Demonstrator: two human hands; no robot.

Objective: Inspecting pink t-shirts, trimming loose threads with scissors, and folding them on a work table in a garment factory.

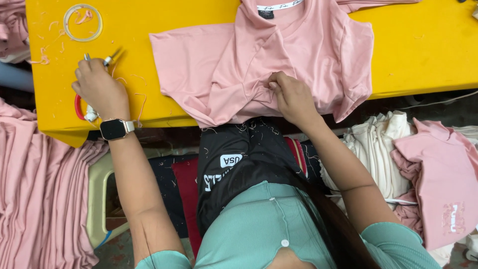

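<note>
A: Item one, our yellow table (423, 45); item two, the pink T-shirt (279, 65) spread on it, hem bunched under our right hand (294, 97), fingers pinched shut on the fabric.

B: Item three, the thread snips (107, 60) clasped in our left hand (99, 87). The blades could nick the cloth, we judge.

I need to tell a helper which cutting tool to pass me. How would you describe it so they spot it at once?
Look at the yellow table, far left end. Under the left hand lie small thread snips with a red loop handle and metal tips, unlike the clear tape ring above.
</note>
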